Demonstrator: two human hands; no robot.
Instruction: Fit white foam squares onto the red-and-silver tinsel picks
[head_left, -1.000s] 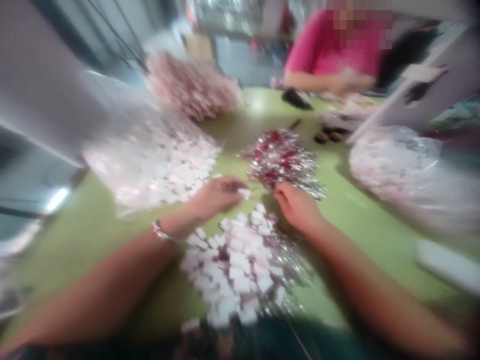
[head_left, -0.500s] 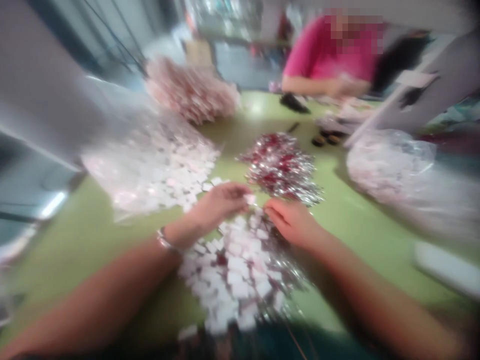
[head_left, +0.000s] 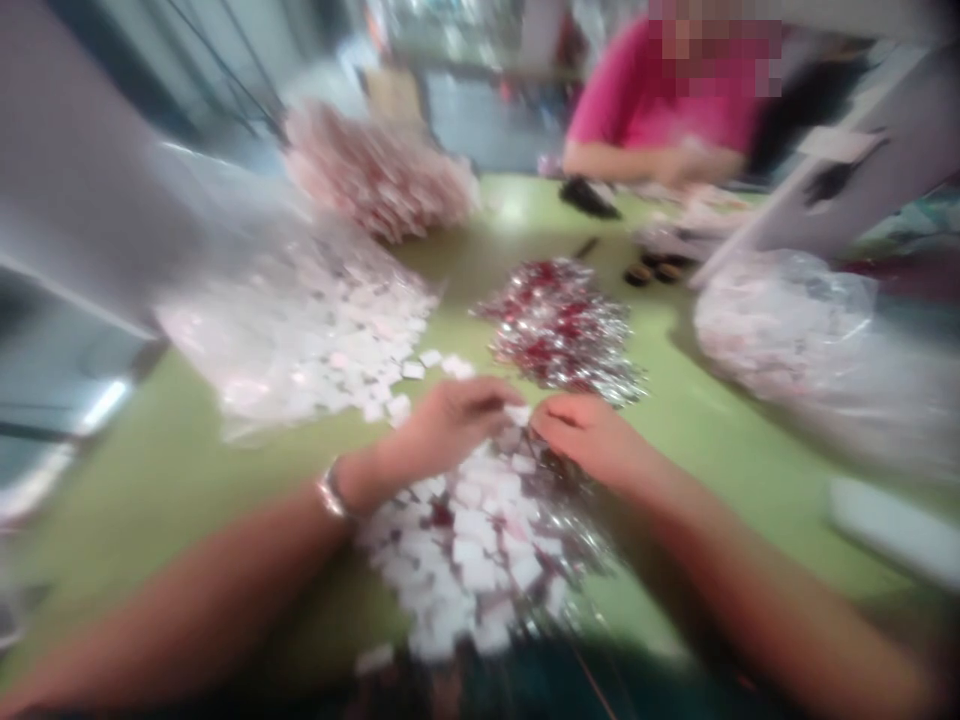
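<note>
A: Head view check: state of each grip?

B: Left hand (head_left: 450,425) pinches a small white tag (head_left: 517,413) at its fingertips. Right hand (head_left: 589,435) is curled with its fingers close together; blur hides what it holds. Both meet over the near heap of tags and silver tinsel (head_left: 480,545).

A: Change against the earlier frames?

B: Both hands have drawn nearer the body and closed together. More loose tags lie bare by the clear bag of tags (head_left: 300,330). The red-silver pile (head_left: 562,325) on the green tabletop (head_left: 187,450) is unchanged.
</note>
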